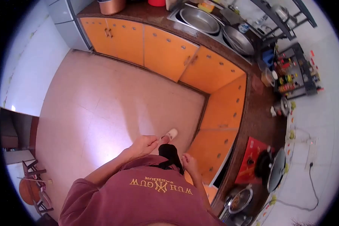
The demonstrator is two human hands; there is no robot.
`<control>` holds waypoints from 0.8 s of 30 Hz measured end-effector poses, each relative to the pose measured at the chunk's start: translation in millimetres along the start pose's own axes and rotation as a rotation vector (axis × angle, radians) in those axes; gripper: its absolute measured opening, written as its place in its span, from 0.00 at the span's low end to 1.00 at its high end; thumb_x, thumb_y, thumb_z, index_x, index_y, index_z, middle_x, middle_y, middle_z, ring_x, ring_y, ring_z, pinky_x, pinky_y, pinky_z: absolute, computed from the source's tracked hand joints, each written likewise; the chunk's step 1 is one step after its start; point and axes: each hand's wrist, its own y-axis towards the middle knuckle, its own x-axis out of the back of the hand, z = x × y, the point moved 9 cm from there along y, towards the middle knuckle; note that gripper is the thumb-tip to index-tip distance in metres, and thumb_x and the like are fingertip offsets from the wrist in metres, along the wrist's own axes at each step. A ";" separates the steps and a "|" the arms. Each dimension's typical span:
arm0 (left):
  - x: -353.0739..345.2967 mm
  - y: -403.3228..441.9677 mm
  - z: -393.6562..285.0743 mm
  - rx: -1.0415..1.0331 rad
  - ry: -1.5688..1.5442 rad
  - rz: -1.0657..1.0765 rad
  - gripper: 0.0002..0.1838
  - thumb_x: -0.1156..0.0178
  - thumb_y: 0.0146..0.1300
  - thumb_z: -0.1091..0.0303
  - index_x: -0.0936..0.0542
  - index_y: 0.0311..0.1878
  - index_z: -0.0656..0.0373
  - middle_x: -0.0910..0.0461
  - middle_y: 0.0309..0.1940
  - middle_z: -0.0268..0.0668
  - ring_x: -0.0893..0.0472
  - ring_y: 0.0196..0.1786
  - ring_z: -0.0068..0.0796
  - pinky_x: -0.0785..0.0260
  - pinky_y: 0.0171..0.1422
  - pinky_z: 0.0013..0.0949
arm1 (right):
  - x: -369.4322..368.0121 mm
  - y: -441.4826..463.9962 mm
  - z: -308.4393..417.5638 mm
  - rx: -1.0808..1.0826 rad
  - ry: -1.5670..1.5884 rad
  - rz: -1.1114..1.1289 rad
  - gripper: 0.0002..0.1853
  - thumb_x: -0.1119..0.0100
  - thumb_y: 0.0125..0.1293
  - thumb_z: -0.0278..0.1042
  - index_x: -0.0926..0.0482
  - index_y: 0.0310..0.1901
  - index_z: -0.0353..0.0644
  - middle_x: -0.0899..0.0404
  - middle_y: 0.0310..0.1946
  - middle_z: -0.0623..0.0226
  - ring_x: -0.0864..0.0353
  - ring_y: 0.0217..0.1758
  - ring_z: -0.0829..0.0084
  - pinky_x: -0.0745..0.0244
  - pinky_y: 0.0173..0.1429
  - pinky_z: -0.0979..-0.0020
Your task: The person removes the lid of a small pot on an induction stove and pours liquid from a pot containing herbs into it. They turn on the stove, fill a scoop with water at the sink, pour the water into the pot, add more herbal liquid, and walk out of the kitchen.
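Observation:
My left hand (144, 145) is in front of my body on the left, its fingers curled in, with nothing visible in them. Beside my right hip, my right hand (190, 163) has its fingers loosely curled; nothing shows in it either. Between the hands are a black-clad leg (169, 152) and a dark strap at the waist, below the hem of my maroon shirt (139, 196). One foot in a pale slipper (171, 134) stands on the floor. Neither hand touches the cabinets.
Orange cabinets (169, 49) run ahead and along the right under a dark counter (248, 113). Two metal pans (199, 20), a bottle rack (299, 71), a red cooktop (252, 150) and a lidded pot (240, 199) are there. A wooden stool (29, 190) stands at left.

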 end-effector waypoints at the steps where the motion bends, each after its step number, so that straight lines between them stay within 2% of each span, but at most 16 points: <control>1: 6.0 17.1 -6.1 -0.034 -0.024 -0.002 0.15 0.49 0.66 0.60 0.25 0.31 0.64 0.27 0.22 0.51 0.27 0.27 0.52 0.35 0.32 0.44 | 1.5 19.9 -14.4 -0.001 0.035 -0.018 0.13 0.46 0.66 0.37 0.21 0.45 0.37 0.20 0.25 0.55 0.18 0.28 0.66 0.25 0.35 0.67; 5: 31.1 80.3 -14.8 -0.048 -0.005 -0.099 0.15 0.49 0.66 0.61 0.26 0.31 0.64 0.27 0.22 0.50 0.27 0.26 0.49 0.35 0.32 0.42 | 28.6 108.2 -39.2 0.047 0.028 0.026 0.12 0.47 0.67 0.36 0.21 0.43 0.37 0.19 0.25 0.57 0.18 0.28 0.69 0.25 0.33 0.68; 7: 52.6 107.9 -7.9 0.062 -0.048 -0.182 0.15 0.48 0.66 0.62 0.27 0.31 0.65 0.28 0.21 0.48 0.27 0.25 0.43 0.35 0.32 0.40 | 48.7 158.2 -33.5 0.091 0.016 0.069 0.12 0.47 0.67 0.37 0.22 0.42 0.36 0.20 0.24 0.59 0.19 0.26 0.69 0.26 0.33 0.68; 8: 60.6 122.5 -7.2 0.059 -0.052 -0.206 0.15 0.48 0.66 0.62 0.27 0.31 0.65 0.28 0.21 0.48 0.27 0.25 0.43 0.35 0.32 0.40 | 59.7 185.0 -33.5 0.112 0.005 0.074 0.12 0.47 0.67 0.37 0.22 0.42 0.36 0.20 0.24 0.59 0.19 0.26 0.69 0.26 0.33 0.68; 10: 64.7 138.9 17.2 0.204 -0.177 -0.246 0.15 0.49 0.65 0.61 0.26 0.31 0.65 0.25 0.24 0.52 0.23 0.28 0.49 0.33 0.33 0.43 | 71.4 230.3 -38.1 0.149 -0.032 0.142 0.12 0.47 0.67 0.37 0.23 0.42 0.36 0.20 0.25 0.58 0.19 0.28 0.69 0.26 0.34 0.67; 11: 64.7 144.6 26.4 0.224 -0.188 -0.253 0.15 0.49 0.65 0.61 0.26 0.31 0.65 0.25 0.24 0.52 0.23 0.28 0.49 0.33 0.33 0.43 | 78.8 246.9 -33.3 0.149 -0.035 0.166 0.12 0.47 0.67 0.37 0.23 0.42 0.36 0.20 0.25 0.58 0.19 0.28 0.69 0.26 0.34 0.67; 13: 79.7 159.7 41.1 0.263 -0.062 -0.350 0.15 0.49 0.66 0.61 0.25 0.32 0.66 0.23 0.23 0.49 0.22 0.27 0.43 0.32 0.33 0.40 | 105.2 289.5 -6.7 0.201 -0.065 0.131 0.12 0.48 0.67 0.37 0.24 0.43 0.36 0.20 0.27 0.58 0.19 0.31 0.70 0.26 0.36 0.68; 14: 87.2 163.9 43.3 0.272 -0.153 -0.394 0.15 0.50 0.66 0.61 0.25 0.31 0.66 0.23 0.22 0.44 0.22 0.26 0.35 0.31 0.32 0.38 | 111.9 309.2 0.3 0.215 -0.072 0.137 0.12 0.48 0.67 0.37 0.24 0.43 0.36 0.20 0.27 0.58 0.19 0.31 0.70 0.26 0.36 0.68; 17: 110.4 182.8 78.0 0.351 -0.212 -0.465 0.16 0.50 0.67 0.60 0.26 0.31 0.65 0.23 0.21 0.40 0.23 0.25 0.30 0.31 0.31 0.35 | 107.5 348.4 0.6 0.110 -0.008 0.213 0.12 0.48 0.67 0.36 0.23 0.44 0.36 0.19 0.29 0.59 0.19 0.33 0.71 0.26 0.37 0.69; 18: 124.1 192.3 89.4 0.386 -0.280 -0.486 0.18 0.51 0.68 0.58 0.25 0.31 0.65 0.23 0.21 0.37 0.23 0.26 0.25 0.30 0.31 0.32 | 104.9 360.6 -0.4 0.077 0.031 0.214 0.13 0.49 0.67 0.36 0.23 0.45 0.36 0.19 0.29 0.60 0.19 0.32 0.72 0.26 0.37 0.69; 23: 253.2 265.7 117.2 0.310 -0.298 -0.687 0.19 0.50 0.69 0.54 0.25 0.39 0.64 0.22 0.25 0.36 0.24 0.26 0.23 0.30 0.30 0.29 | 99.6 421.6 -4.8 0.061 0.027 0.233 0.13 0.49 0.68 0.36 0.24 0.46 0.34 0.18 0.29 0.62 0.20 0.32 0.73 0.26 0.36 0.72; 24: 284.8 287.8 129.4 0.277 -0.296 -0.718 0.19 0.49 0.69 0.54 0.25 0.41 0.63 0.22 0.26 0.35 0.24 0.26 0.23 0.30 0.30 0.29 | 100.3 433.3 -12.0 -0.046 0.125 0.235 0.13 0.49 0.68 0.36 0.23 0.45 0.34 0.18 0.29 0.62 0.20 0.30 0.73 0.26 0.34 0.72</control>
